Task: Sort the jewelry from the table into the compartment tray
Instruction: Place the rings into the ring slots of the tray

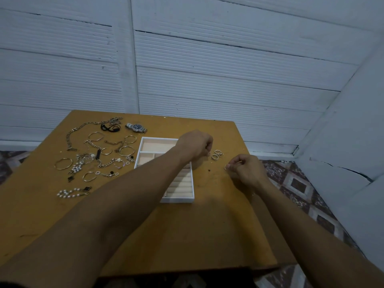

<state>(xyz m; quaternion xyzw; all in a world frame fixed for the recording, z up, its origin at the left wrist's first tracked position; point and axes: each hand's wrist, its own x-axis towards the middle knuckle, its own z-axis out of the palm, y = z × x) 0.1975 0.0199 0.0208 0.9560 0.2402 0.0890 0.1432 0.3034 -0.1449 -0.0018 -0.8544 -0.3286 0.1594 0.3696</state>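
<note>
Head view: the tray (pixel 177 200) sits mid-tabletop (pixel 207 229). It has open compartments at its 12 o'clock end and padded ring rolls at its 6 o'clock end, and no piece shows in the parts that are visible. The left forearm crosses over the tray and hides its middle.

At the tray's 9 o'clock lies the pile (pixel 93 156) of chains, bangles and pearl pieces, spread out and partly tangled. A watch (pixel 136 127) lies at about 11 o'clock, apart from the pile. A small cluster of rings (pixel 217 155) lies at the tray's 2 o'clock, near its rim.

The left hand (pixel 195 145) is just beside the rings at their 9 o'clock, with its fingers curled in. I cannot tell whether the fingertips pinch anything. The right hand (pixel 248 170), at the rings' 4 o'clock, pinches one thin ring (pixel 226 167) between thumb and fingertips, just above the tabletop.

The step in hand looks like the rings, and sorting seems barely begun. The next move would likely carry the pinched ring toward 8 o'clock to the ring rolls and press it upright into a slot. The left arm would need to clear the tray first. The ring is small and smooth, so a loose pinch could drop it.
</note>
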